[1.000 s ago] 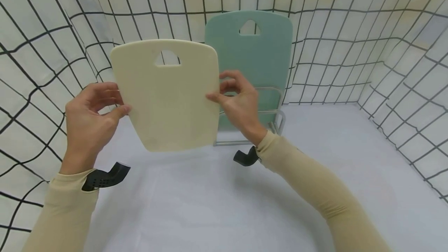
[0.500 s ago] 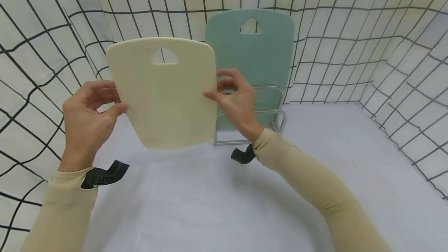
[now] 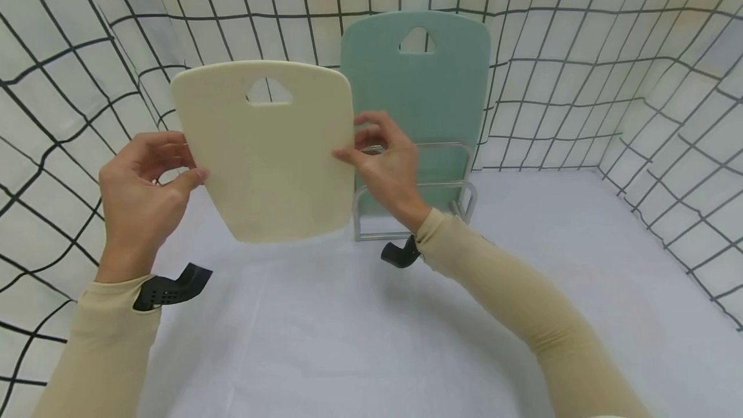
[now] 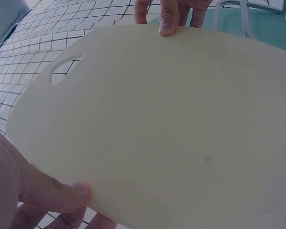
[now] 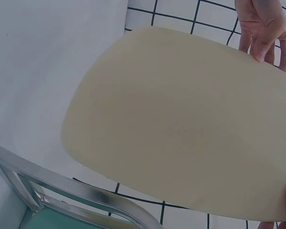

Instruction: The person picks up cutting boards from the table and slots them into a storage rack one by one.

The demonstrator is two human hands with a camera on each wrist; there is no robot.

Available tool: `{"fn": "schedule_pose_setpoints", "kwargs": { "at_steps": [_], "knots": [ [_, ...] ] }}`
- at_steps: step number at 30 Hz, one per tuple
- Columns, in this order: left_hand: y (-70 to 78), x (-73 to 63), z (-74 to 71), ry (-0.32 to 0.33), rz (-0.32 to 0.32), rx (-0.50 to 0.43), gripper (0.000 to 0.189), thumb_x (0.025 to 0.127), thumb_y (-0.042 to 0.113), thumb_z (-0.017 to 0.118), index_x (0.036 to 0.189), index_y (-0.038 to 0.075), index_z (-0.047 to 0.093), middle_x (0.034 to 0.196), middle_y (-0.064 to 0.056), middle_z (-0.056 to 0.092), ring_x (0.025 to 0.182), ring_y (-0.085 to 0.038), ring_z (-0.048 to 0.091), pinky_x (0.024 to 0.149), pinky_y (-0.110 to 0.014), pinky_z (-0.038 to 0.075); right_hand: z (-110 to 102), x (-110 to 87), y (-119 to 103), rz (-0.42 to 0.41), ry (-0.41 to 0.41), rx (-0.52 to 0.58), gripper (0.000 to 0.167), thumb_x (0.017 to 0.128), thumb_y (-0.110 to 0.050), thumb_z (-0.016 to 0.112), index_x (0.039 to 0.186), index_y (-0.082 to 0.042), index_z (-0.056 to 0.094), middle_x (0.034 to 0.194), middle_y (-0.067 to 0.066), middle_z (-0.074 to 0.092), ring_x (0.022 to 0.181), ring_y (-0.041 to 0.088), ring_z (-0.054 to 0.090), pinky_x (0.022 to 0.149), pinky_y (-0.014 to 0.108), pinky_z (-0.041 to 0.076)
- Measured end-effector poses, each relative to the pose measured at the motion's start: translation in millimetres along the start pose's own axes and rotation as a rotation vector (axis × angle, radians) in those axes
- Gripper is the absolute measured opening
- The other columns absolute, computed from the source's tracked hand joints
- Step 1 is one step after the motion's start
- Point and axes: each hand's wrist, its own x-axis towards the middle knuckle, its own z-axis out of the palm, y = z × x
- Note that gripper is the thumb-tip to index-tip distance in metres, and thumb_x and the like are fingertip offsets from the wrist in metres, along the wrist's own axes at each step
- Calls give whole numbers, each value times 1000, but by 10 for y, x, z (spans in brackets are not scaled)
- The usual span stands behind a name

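A cream cutting board [image 3: 269, 166] with a cut-out handle hole near its top is held upright above the table in the head view. My left hand [image 3: 145, 195] pinches its left edge, thumb on the near face and fingers behind. At the opposite edge my right hand [image 3: 389, 163] pinches it the same way. Behind the right hand, a green cutting board [image 3: 418, 89] stands upright in a metal rack [image 3: 464, 189]. In the left wrist view the cream board [image 4: 171, 119] fills most of the picture, and the rack's bars [image 5: 86, 191] show low in the right wrist view.
A white cloth-covered table [image 3: 325, 340] lies under the arms. Black wire grid panels with white backing [image 3: 557, 102] enclose the back and both sides. Each wrist carries a small black mount [image 3: 174, 288].
Both hands have drifted slightly left with the cream board, which also appears a little higher. The grip stays the same, and the green board remains in the rack.
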Motion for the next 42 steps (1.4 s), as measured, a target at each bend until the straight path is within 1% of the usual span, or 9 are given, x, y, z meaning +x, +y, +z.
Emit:
{"fn": "schedule_pose_setpoints", "kwargs": {
  "at_steps": [7, 14, 21, 24, 28, 31, 34, 39, 42],
  "knots": [
    [-36, 37, 8, 9, -2, 9, 41, 90, 5, 76, 127, 20, 72, 100, 27, 65, 93, 3, 64, 94, -17, 51, 55, 43, 51, 3, 4, 17, 43, 76, -2, 89, 113, -6, 67, 85, 15, 70, 78, 19, 68, 79, 42, 65],
    [-68, 77, 35, 12, -23, 13, 42, 89, 3, 76, 127, 20, 71, 97, 30, 63, 92, 5, 62, 105, -25, 52, 76, 58, 98, -2, 6, 11, 44, 76, -2, 89, 113, -7, 67, 85, 14, 70, 79, 18, 68, 79, 39, 65],
    [-83, 118, 92, 7, -50, 20, 42, 90, 4, 75, 128, 22, 71, 95, 28, 63, 93, 4, 62, 110, -31, 52, 77, 89, 146, 5, 9, -7, 44, 76, -2, 89, 113, -7, 67, 86, 14, 70, 78, 20, 70, 75, 29, 64],
    [-85, 134, 114, 7, -45, 19, 42, 90, 4, 75, 127, 21, 71, 94, 28, 63, 92, 4, 62, 106, -27, 52, 78, 112, 167, 10, 16, -15, 44, 75, -3, 90, 112, -8, 67, 85, 14, 70, 77, 20, 70, 74, 28, 63],
    [-84, 144, 144, 13, -38, 24, 41, 89, 2, 75, 126, 19, 71, 93, 29, 62, 91, 5, 62, 97, -21, 50, 75, 141, 192, 8, 21, -11, 43, 75, -2, 90, 111, -8, 67, 84, 14, 70, 78, 21, 70, 77, 31, 64],
    [-77, 148, 171, 14, -39, 24, 40, 89, 2, 74, 125, 19, 71, 94, 30, 61, 91, 6, 62, 93, -19, 48, 58, 150, 206, -8, 19, -17, 43, 75, -3, 90, 112, -6, 67, 85, 16, 70, 78, 22, 70, 79, 34, 64],
    [-72, 153, 200, 11, -37, 25, 38, 90, 2, 73, 125, 18, 71, 93, 30, 61, 91, 6, 61, 90, -19, 45, 38, 158, 227, -23, 14, -31, 43, 76, -3, 89, 113, -6, 66, 85, 16, 70, 79, 24, 70, 79, 34, 64],
    [-72, 169, 247, 5, -29, 43, 37, 91, 3, 72, 126, 16, 70, 93, 31, 59, 91, 6, 60, 97, -22, 49, 6, 169, 256, -25, 5, -55, 43, 78, -5, 89, 114, -7, 66, 86, 15, 71, 80, 23, 71, 78, 30, 63],
    [-70, 184, 272, -1, -19, 52, 38, 92, 3, 72, 127, 16, 69, 93, 30, 58, 91, 7, 60, 101, -24, 52, -12, 180, 278, -30, 9, -57, 42, 78, -5, 88, 114, -7, 66, 86, 15, 71, 80, 23, 71, 78, 31, 63]
  ]
}}
